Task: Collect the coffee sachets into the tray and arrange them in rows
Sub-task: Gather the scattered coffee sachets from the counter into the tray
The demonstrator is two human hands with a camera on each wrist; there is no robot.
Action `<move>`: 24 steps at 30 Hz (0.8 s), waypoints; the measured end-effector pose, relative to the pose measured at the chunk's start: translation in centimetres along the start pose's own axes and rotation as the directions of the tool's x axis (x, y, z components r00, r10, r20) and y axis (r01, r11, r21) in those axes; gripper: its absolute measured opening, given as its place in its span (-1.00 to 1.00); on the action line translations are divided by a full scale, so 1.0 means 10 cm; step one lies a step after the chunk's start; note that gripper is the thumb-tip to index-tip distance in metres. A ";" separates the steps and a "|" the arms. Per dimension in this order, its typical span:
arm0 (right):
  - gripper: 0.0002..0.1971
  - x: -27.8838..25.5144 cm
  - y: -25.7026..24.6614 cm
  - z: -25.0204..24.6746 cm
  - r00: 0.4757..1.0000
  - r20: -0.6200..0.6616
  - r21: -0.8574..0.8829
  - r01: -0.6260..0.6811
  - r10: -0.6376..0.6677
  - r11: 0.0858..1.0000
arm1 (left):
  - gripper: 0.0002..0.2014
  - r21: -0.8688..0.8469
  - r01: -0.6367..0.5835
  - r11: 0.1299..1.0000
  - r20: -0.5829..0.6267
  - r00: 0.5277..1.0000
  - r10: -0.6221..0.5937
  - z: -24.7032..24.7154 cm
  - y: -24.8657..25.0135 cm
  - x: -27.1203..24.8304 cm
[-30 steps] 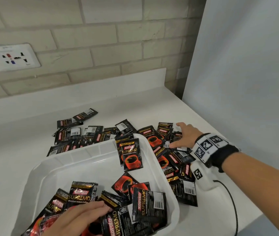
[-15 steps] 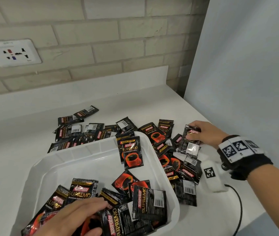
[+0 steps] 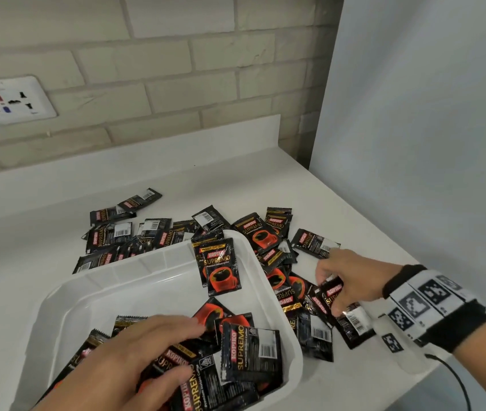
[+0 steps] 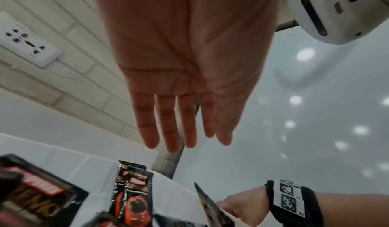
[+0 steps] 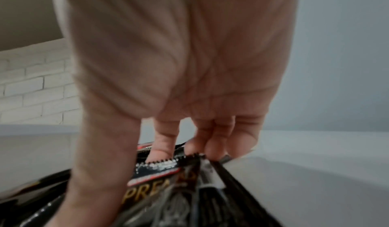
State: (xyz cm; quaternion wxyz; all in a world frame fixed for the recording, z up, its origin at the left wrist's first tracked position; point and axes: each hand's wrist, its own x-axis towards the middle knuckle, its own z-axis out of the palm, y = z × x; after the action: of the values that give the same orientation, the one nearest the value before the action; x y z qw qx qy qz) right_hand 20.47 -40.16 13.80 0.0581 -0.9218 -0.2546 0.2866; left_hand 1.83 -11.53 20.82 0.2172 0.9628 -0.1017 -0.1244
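Progress check: I'd call it maybe a third done, and the tidy part hasn't started. Tray (image 3: 66, 295) sits at my 6 o'clock with a loose heap of sachets (image 3: 247, 351) in its near half, overlapping every which way, so no rows yet. Two more (image 3: 221, 266) lean against the far right corner, standing nearly upright, long axis running 12 to 6, front face toward me. A big scatter (image 3: 135, 232) lies on the counter (image 3: 28, 221) from 11 round to 2 o'clock, hugging the tray's far and right sides, flat and pointing in all directions.

My right hand (image 3: 351, 280) is at 2 o'clock, fingers and thumb pinched on a small bunch of sachets (image 3: 332, 292) just beside the tray's right rim. The bunch's long axis tilts roughly 1 to 7, top seam up by my fingertips in the right wrist view. My left hand (image 3: 135, 354) lies over the heap in the tray with fingers straight, gripping nothing.

Left to do, I reckon: haul in the rest, then line everything up.
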 end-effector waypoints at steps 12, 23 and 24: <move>-0.68 -0.53 -0.45 -0.40 0.905 -0.363 0.637 0.414 -0.220 0.651 | -0.41 -0.463 -0.139 0.875 -0.166 0.984 0.068 0.13 0.46 0.77; -0.77 -0.28 -0.33 -0.07 0.923 -0.372 0.508 0.110 0.102 0.854 | -0.85 -0.562 -0.041 0.826 -0.260 0.957 -0.130 0.10 0.30 0.89; -0.67 -0.24 -0.31 0.01 0.958 -0.275 0.377 0.027 0.085 0.926 | -0.86 -0.567 -0.024 0.823 -0.264 0.952 -0.155 0.09 0.26 0.86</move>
State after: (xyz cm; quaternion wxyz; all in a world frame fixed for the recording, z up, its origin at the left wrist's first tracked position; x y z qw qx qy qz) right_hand 17.43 -38.68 15.71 0.2660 -0.9288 -0.1698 0.1945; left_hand 9.32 -16.32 19.48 0.4999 0.8660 0.0070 -0.0095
